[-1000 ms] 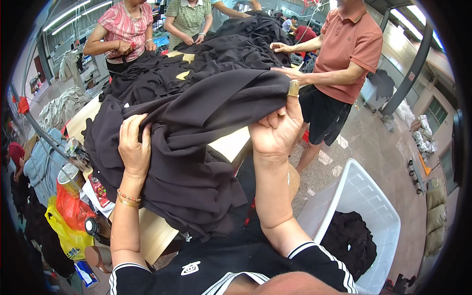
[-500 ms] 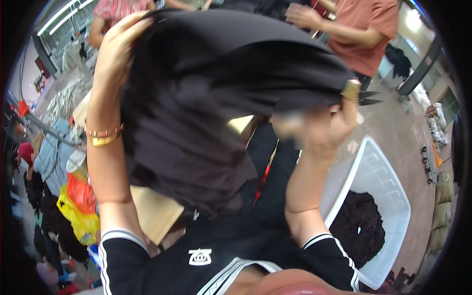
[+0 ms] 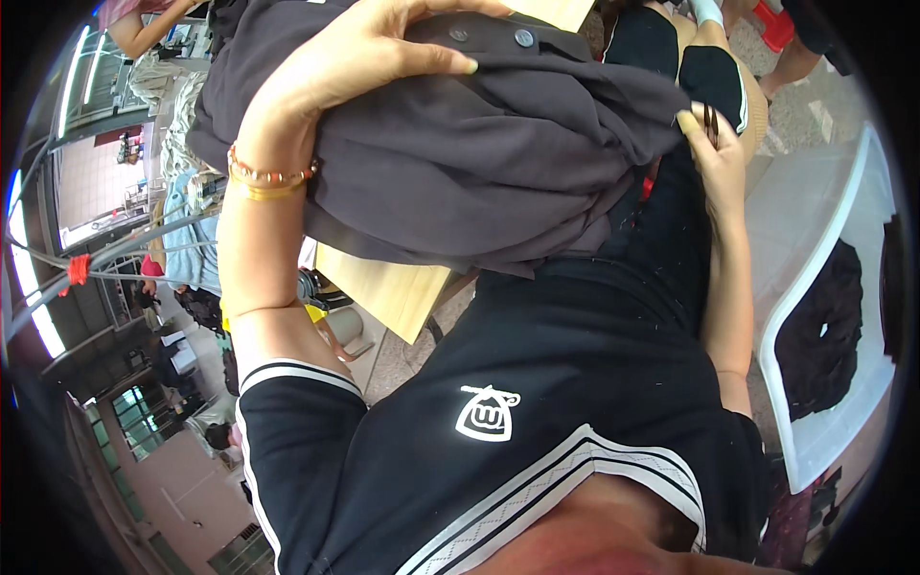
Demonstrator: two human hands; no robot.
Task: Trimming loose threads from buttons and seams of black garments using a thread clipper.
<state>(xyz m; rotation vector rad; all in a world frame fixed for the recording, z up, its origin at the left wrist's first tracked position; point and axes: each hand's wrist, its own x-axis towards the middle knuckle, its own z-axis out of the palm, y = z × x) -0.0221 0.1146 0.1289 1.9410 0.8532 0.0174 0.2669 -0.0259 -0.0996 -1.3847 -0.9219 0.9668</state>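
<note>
I am finding the soft charcoal cloth garment (image 3: 498, 163) bunched across the front of the wearer, partly covering the pale wooden desk (image 3: 383, 292), whose corner is showing beneath it. Two round dark buttons (image 3: 523, 38) are showing near its far edge.

The left hand (image 3: 388, 43) is lying over the garment's upper part, thumb spread away from the fingers; the fingers are running toward the upper border, so I cannot tell whether they are gripping. The right hand (image 3: 719, 158) appears to be pinching a drawn-out edge of the garment between its fingers, a yellowish cover (image 3: 684, 122) showing on the thumb. It is also holding a dark, slender tool (image 3: 711, 126), whose kind I cannot confirm.

I am judging the step in hand to be checking and positioning that edge. In my assessment, the next move is calling for the left hand to be steadying the cloth while the right hand is keeping the edge taut and the tool's tip clear of the fabric.

Farther right, a translucent white plastic bin (image 3: 853, 182) is holding crumpled black cloth (image 3: 819, 335). At upper left, a co-worker's bare arm (image 3: 144, 34) is showing.
</note>
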